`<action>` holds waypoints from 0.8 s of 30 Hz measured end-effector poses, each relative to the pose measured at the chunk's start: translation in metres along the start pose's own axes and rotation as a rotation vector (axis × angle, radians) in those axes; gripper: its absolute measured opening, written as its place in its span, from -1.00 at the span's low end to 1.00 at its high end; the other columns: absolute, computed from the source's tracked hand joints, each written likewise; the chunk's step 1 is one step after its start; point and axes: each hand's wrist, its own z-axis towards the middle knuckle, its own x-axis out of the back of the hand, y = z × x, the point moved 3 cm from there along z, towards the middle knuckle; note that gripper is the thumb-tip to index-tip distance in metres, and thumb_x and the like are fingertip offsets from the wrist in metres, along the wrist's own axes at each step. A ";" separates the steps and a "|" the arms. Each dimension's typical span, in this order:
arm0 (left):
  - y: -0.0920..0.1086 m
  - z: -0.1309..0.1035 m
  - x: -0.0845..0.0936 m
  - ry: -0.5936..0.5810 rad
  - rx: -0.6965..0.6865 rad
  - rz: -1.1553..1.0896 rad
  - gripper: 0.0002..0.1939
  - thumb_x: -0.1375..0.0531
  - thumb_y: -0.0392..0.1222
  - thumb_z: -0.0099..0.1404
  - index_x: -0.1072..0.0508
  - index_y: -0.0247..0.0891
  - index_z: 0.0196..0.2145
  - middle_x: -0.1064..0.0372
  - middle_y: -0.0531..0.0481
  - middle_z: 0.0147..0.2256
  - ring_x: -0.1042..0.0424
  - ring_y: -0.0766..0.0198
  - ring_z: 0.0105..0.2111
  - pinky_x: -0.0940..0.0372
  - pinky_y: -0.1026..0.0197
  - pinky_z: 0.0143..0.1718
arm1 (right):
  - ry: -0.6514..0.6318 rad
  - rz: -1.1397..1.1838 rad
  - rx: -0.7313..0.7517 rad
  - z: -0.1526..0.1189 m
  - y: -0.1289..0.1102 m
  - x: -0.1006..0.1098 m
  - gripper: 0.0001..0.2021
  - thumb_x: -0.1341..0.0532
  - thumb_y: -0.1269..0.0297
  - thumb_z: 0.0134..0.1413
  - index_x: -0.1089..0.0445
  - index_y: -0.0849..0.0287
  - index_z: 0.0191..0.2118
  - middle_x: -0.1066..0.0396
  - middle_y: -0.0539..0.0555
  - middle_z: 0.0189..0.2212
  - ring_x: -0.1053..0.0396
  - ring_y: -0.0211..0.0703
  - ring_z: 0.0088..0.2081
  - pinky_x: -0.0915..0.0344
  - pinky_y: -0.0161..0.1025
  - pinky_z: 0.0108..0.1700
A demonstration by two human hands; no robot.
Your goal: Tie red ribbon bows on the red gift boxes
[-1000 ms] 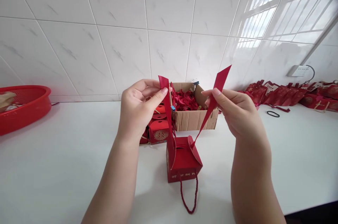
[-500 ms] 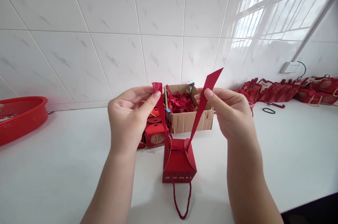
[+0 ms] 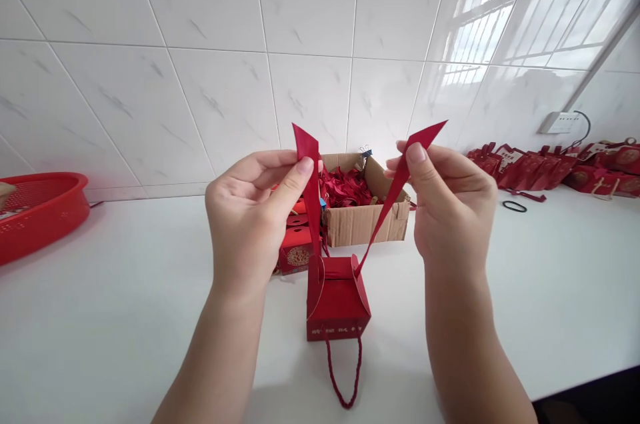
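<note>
A small red gift box (image 3: 343, 307) with pale lettering on its front sits on the white table. Its rope handle (image 3: 345, 401) droops in a loop toward me. A red ribbon (image 3: 313, 201) runs through the slots in the box's top flaps, and its two ends rise in a V. My left hand (image 3: 255, 204) pinches one end between thumb and fingers. The other end is pinched by my right hand (image 3: 453, 201), higher up and to the right. Both ribbon tips stick out above the fingertips.
Behind the gift box stands a cardboard box (image 3: 367, 224) full of red ribbons, with clips on its edge. Several red boxes (image 3: 299, 254) lie beside it, partly hidden. A red plastic basket (image 3: 45, 214) is at left. More red boxes (image 3: 595, 177) and a black ring (image 3: 515, 206) lie at right.
My right hand has moved right and slightly up with its ribbon end. The left ribbon end now stands taller above my left fingers. The view has shifted slightly.
</note>
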 end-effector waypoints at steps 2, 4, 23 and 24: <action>0.002 0.000 0.001 0.010 -0.034 0.009 -0.90 -0.32 -0.18 0.12 -0.52 -0.20 -0.37 -0.50 0.08 -0.40 -0.50 0.27 -0.35 -0.41 0.22 -0.28 | 0.010 0.006 0.002 -0.001 -0.002 -0.001 -0.76 -0.14 0.08 0.16 -0.49 0.04 -0.21 -0.50 0.05 -0.32 -0.49 -0.10 -0.21 -0.44 -0.13 -0.20; 0.003 0.000 0.002 0.019 -0.046 -0.007 -0.93 -0.33 -0.21 0.11 -0.52 -0.18 -0.39 -0.48 0.11 -0.43 -0.48 0.32 -0.37 -0.40 0.25 -0.29 | 0.022 0.015 -0.003 -0.001 -0.003 -0.001 -0.78 -0.16 0.10 0.15 -0.49 0.05 -0.25 -0.50 0.04 -0.34 -0.49 -0.11 -0.22 -0.44 -0.13 -0.19; -0.002 0.002 0.003 -0.027 0.008 -0.066 -0.92 -0.32 -0.17 0.10 -0.53 -0.14 -0.38 -0.48 0.09 -0.41 -0.45 0.31 -0.34 -0.38 0.22 -0.25 | 0.045 0.045 -0.007 -0.003 -0.001 -0.005 -0.79 -0.16 0.13 0.16 -0.48 0.09 -0.22 -0.50 0.02 -0.41 -0.49 -0.18 -0.31 -0.45 -0.17 -0.21; -0.002 0.002 0.003 -0.040 0.012 -0.072 -0.92 -0.32 -0.17 0.11 -0.53 -0.14 -0.38 -0.48 0.09 -0.41 -0.45 0.30 -0.34 -0.39 0.22 -0.25 | 0.021 0.042 -0.030 -0.003 -0.001 -0.006 -0.79 -0.17 0.14 0.15 -0.48 0.10 -0.21 -0.49 0.02 -0.43 -0.49 -0.20 -0.35 -0.46 -0.19 -0.26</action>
